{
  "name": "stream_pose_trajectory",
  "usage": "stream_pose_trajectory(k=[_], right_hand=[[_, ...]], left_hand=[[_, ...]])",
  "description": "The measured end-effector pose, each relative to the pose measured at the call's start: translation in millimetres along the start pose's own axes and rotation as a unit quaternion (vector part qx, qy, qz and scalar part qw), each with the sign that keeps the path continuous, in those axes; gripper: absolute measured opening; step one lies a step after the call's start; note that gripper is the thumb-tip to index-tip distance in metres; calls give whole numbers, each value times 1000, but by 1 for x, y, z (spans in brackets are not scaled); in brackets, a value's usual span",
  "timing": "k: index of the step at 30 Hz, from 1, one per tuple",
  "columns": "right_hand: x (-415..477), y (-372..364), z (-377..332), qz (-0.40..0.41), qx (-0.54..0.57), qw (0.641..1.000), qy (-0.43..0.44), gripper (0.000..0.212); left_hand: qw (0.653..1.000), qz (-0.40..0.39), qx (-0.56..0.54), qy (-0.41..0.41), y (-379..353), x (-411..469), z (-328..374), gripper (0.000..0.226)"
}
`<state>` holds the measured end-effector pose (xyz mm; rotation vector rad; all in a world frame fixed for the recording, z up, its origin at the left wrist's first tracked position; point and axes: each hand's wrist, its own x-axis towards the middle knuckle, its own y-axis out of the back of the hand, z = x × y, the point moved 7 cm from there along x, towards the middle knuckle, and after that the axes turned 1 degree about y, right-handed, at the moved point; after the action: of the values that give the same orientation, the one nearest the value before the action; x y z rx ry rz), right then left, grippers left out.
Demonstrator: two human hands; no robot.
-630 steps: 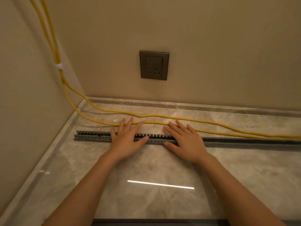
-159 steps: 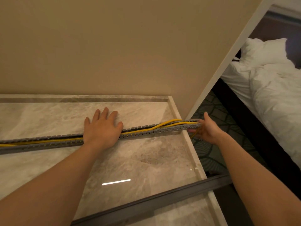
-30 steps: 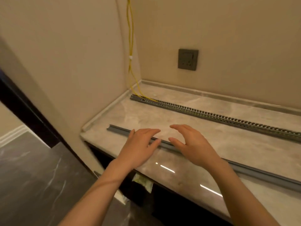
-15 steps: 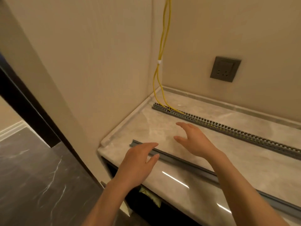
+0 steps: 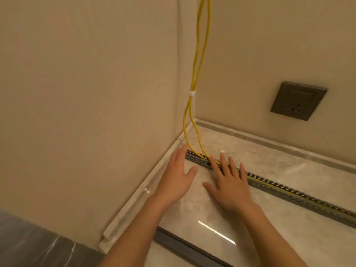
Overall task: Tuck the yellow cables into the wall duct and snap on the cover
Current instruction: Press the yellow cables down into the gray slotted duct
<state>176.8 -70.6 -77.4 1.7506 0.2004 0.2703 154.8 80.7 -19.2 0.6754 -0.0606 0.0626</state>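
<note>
Two yellow cables (image 5: 198,60) drop down the wall corner, joined by a white tie, and enter the left end of the grey slotted duct (image 5: 289,191), which lies across the marble counter (image 5: 289,164). More yellow cable shows inside the duct further right. My left hand (image 5: 178,175) is flat and open beside the duct's left end, fingertips near it. With straight fingers, my right hand (image 5: 229,182) lies across the duct just right of where the cables enter. The grey duct cover (image 5: 185,247) lies along the counter's front edge, under my forearms.
A dark wall socket (image 5: 297,101) sits on the back wall above the counter. A beige side wall closes off the left, with a raised marble rim (image 5: 138,197) along its foot. Dark marble floor (image 5: 38,245) shows at the bottom left.
Both hands have left the cover at the front edge and reached forward to the left end of the duct. The view has moved closer to the corner.
</note>
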Motion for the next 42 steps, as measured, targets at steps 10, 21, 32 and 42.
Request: stream_pose_trajectory(k=[10,21,32,42], right_hand=[[7,2,27,26,-30,998,-44,68],[5,7,29,29,-24,996,-77,73],[10,14,25,48,73,993,-81,71],[21,29,40,103,16,988,-111,42]], left_hand=[[977,49,-195,74,-26,120,8,78],[988,95,-105,-55,-24,150,19,15],[987,53,-145,-45,-15,152,-6,18],[981,76,-176,3,-11,133,-18,5]])
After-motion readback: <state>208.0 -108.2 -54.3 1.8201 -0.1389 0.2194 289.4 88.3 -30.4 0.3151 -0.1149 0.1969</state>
